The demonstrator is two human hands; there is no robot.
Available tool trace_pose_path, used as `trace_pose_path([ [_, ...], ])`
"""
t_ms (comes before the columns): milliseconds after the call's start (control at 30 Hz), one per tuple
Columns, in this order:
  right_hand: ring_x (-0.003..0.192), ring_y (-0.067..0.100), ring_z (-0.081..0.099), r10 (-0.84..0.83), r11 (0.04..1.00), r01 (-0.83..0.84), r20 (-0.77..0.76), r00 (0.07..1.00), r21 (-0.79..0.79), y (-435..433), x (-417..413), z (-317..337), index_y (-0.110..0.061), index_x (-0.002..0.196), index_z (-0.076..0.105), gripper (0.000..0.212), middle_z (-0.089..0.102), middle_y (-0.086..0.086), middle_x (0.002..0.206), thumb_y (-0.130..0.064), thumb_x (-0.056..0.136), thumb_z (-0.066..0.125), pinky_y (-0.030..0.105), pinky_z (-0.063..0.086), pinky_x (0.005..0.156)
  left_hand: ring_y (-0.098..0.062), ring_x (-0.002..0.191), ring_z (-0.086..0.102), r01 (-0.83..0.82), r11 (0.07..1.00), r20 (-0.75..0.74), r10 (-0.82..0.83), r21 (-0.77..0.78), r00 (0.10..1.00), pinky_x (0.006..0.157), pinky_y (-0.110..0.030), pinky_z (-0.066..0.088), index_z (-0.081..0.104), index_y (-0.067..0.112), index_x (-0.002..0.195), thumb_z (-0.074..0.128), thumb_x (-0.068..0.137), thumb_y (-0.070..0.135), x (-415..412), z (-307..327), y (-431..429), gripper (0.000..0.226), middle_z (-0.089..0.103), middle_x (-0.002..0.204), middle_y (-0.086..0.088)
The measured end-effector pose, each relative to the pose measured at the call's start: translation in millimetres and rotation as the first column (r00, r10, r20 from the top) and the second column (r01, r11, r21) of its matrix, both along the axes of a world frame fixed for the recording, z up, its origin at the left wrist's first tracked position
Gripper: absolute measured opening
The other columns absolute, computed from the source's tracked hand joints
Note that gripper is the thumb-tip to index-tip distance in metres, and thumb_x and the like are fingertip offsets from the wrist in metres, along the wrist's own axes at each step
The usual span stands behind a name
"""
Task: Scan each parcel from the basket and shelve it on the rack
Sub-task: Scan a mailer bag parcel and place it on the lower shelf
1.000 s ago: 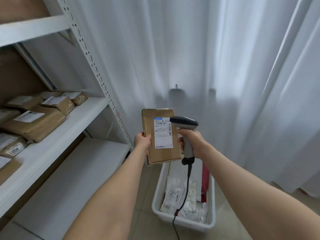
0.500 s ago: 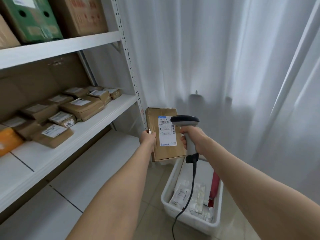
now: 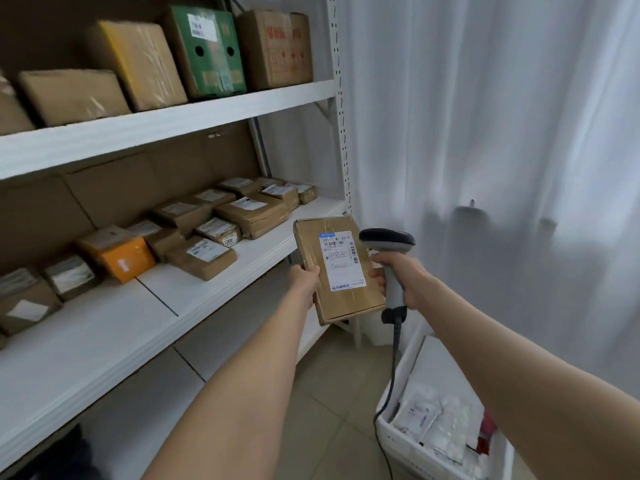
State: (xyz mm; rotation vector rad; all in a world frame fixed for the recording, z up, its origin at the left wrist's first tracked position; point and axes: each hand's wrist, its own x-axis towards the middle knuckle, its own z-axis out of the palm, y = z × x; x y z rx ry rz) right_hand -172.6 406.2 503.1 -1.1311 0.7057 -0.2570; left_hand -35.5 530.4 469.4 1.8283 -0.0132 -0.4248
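Left hand (image 3: 305, 280) grips brown parcel (image 3: 337, 268) by its left edge; right hand (image 3: 403, 280) grips scanner (image 3: 389, 258) just right of label, near rack (image 3: 214, 109).

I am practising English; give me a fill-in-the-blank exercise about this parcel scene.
The left hand holds the cardboard parcel with the ____ label.
The right hand grips the barcode scanner by its ____.
On the upper shelf, the box with two round holes is ____.
Missing words: white, handle, green.
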Motion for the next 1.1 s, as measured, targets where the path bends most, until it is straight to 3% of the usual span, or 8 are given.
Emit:
trace_pose_path([
  [100,0.050,0.017,0.054,-0.085,0.996,0.084,0.021,0.996,0.021,35.1,40.8,-1.5,-0.005,0.107,0.059,0.022,0.060,0.008,0.068,-0.011,0.087,0.065,0.028,0.049,0.052,-0.024,0.089,0.064,-0.034,0.999,-0.018,0.033,-0.034,0.999,0.060,-0.031,0.051,0.055,0.008,0.112,0.047,0.100,0.020,30.5,13.4,53.2,0.018,0.065,0.102,-0.008],
  [200,0.067,0.021,0.055,-0.112,0.994,0.112,-0.013,0.994,-0.012,74.5,83.5,-4.1,-0.005,0.122,0.056,0.043,0.057,0.009,0.081,-0.014,0.082,0.070,0.035,0.050,0.066,-0.028,0.095,0.066,-0.123,0.991,-0.017,0.122,-0.055,0.992,0.073,-0.036,0.056,0.056,0.009,0.108,0.048,0.100,0.021,74.0,18.5,108.2,0.017,0.067,0.107,-0.010],
  [300,0.070,0.022,0.055,-0.044,0.999,0.044,-0.016,0.999,-0.001,119.8,125.3,-5.2,-0.005,0.122,0.056,0.042,0.057,0.012,0.087,-0.014,0.084,0.071,0.033,0.049,0.059,-0.032,0.098,0.065,-0.215,0.973,-0.022,0.214,-0.084,0.977,0.083,-0.044,0.056,0.057,0.010,0.107,0.047,0.099,0.022,115.6,19.3,159.5,0.017,0.066,0.113,-0.012],
  [533,0.083,0.025,0.056,0.086,0.996,-0.085,-0.022,0.996,0.032,221.9,222.4,-7.7,-0.009,0.119,0.049,0.044,0.054,0.013,0.100,-0.022,0.085,0.075,0.038,0.053,0.067,-0.026,0.088,0.066,-0.339,0.930,-0.054,0.335,-0.141,0.941,0.075,-0.040,0.058,0.060,0.015,0.110,0.043,0.096,0.017,192.6,14.3,259.1,0.022,0.068,0.104,-0.006],
  [633,0.086,0.026,0.056,0.121,0.991,-0.119,-0.024,0.992,0.067,248.3,254.2,-13.8,-0.010,0.113,0.051,0.038,0.053,0.013,0.100,-0.020,0.085,0.074,0.041,0.055,0.072,-0.023,0.071,0.060,-0.361,0.916,-0.082,0.352,-0.172,0.932,0.057,-0.029,0.053,0.063,0.015,0.114,0.045,0.089,0.008,224.1,4.8,285.7,0.031,0.069,0.104,-0.011],
  [767,0.088,0.026,0.056,0.138,0.985,-0.133,-0.044,0.989,0.108,263.4,283.5,-25.0,-0.012,0.100,0.052,0.026,0.053,0.011,0.097,-0.019,0.085,0.073,0.041,0.054,0.080,-0.026,0.086,0.067,-0.393,0.893,-0.192,0.356,-0.220,0.915,0.073,-0.045,0.058,0.063,0.016,0.113,0.048,0.091,0.005,254.5,-11.4,303.4,0.029,0.070,0.105,-0.006],
  [900,0.102,0.030,0.057,0.094,0.988,-0.085,-0.066,0.993,0.132,267.9,303.6,-35.0,-0.011,0.108,0.051,0.038,0.055,0.013,0.105,-0.022,0.082,0.077,0.043,0.055,0.081,-0.022,0.079,0.066,-0.434,0.861,-0.265,0.368,-0.265,0.891,0.063,-0.038,0.057,0.061,0.019,0.113,0.043,0.095,0.010,272.3,-20.8,304.8,0.027,0.069,0.102,-0.004],
  [1100,0.110,0.031,0.056,0.072,0.988,-0.061,-0.077,0.994,0.141,267.9,316.5,-41.2,-0.011,0.113,0.050,0.041,0.054,0.014,0.113,-0.021,0.083,0.076,0.042,0.054,0.082,-0.023,0.102,0.063,-0.443,0.864,-0.229,0.393,-0.240,0.891,0.077,-0.032,0.054,0.056,0.018,0.127,0.037,0.099,0.013,295.1,-32.9,297.4,0.034,0.064,0.120,-0.003],
])
